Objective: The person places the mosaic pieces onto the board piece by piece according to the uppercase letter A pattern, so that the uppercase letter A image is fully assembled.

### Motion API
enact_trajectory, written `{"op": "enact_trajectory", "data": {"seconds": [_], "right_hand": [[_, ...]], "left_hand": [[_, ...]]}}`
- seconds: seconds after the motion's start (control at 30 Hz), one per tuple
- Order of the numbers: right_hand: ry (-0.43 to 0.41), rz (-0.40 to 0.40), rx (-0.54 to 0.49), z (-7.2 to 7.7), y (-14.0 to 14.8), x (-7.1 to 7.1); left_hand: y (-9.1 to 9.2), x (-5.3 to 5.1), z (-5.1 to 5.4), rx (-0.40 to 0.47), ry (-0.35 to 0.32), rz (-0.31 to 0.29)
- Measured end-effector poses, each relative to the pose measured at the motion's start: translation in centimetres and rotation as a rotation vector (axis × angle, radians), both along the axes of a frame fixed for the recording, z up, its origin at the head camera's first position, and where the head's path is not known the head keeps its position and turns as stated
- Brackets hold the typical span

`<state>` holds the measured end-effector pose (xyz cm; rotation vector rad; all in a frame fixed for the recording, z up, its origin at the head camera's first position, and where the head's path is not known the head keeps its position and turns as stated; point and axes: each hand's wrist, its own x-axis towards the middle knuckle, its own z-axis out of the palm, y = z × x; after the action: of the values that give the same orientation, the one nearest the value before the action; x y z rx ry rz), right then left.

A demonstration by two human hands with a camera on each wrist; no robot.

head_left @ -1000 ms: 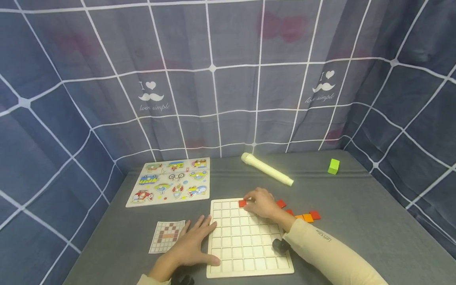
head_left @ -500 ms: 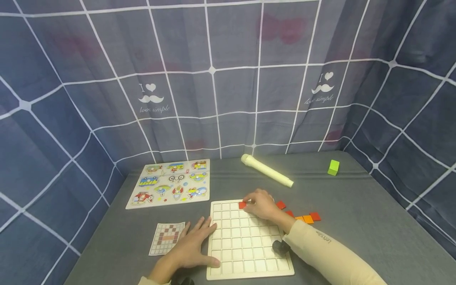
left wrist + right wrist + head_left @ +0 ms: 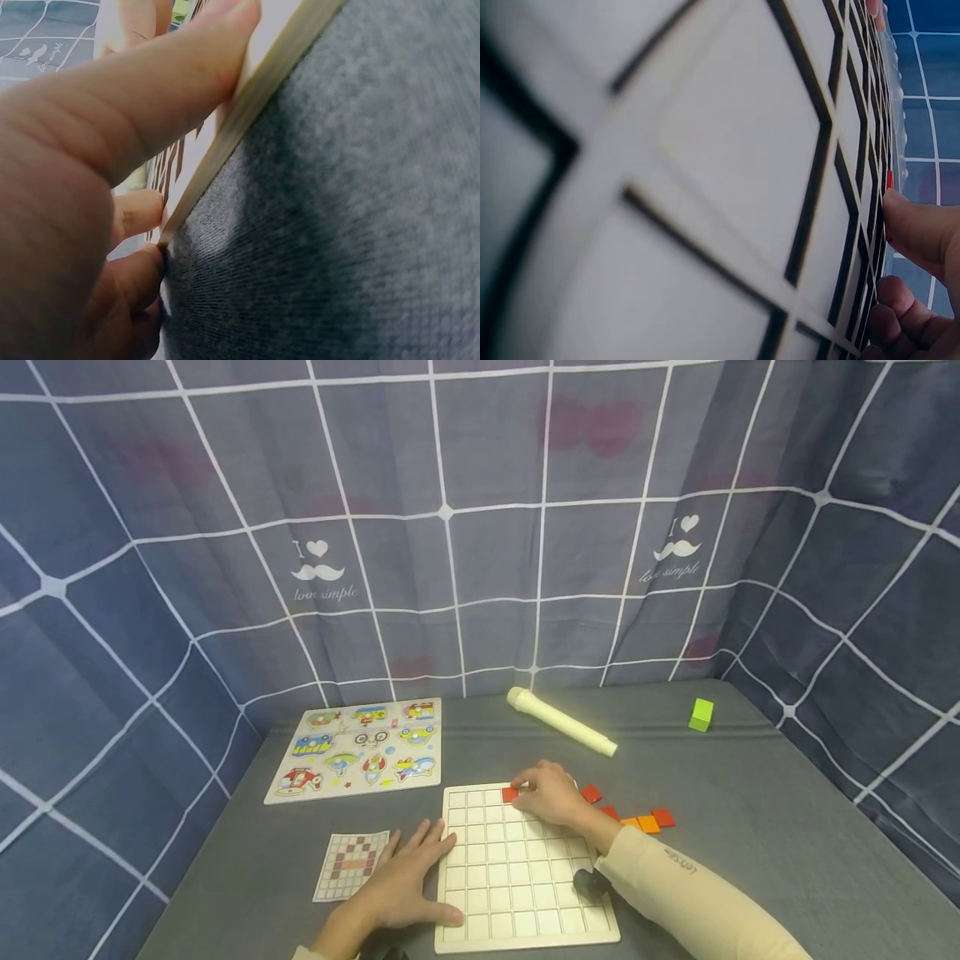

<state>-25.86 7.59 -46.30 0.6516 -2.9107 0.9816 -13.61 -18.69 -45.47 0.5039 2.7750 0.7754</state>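
Observation:
A pale wooden grid board lies flat on the grey cloth. In its back row sits a red square tile, and the thumb and index finger of my right hand pinch at its right side. The right wrist view shows only a sliver of that red tile by the thumb. My left hand spreads along the board's left edge, thumb and fingertips resting on the rim, with the board's edge close below in the left wrist view.
A printed pattern card lies left of the left hand. Several red and orange tiles lie right of the board, partly behind the right forearm. Farther back are a vehicle puzzle board, a cream microphone-shaped stick and a green block.
Both hands keep their places on the board and at the red tile. The whole scene sits slightly lower in the head view.

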Motion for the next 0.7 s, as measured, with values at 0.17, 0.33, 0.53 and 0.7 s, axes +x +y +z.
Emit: {"op": "enact_trajectory", "data": {"seconds": [0.17,0.33,0.53,0.7], "right_hand": [[0.009,0.009,0.01,-0.2,0.1,-0.2],[0.03,0.024,0.006,-0.2,0.0,-0.4],[0.039,0.052,-0.032,-0.5,0.5,-0.5],[0.037,0.054,-0.091,-0.2,1.5,-0.5]], "left_hand": [[0.0,0.0,0.0,0.003,0.001,0.0],[-0.1,0.0,-0.1,0.004,0.022,0.005],[-0.2,0.0,-0.4,0.015,0.02,-0.011],[-0.3,0.1,-0.3,0.017,0.031,-0.018]]}}
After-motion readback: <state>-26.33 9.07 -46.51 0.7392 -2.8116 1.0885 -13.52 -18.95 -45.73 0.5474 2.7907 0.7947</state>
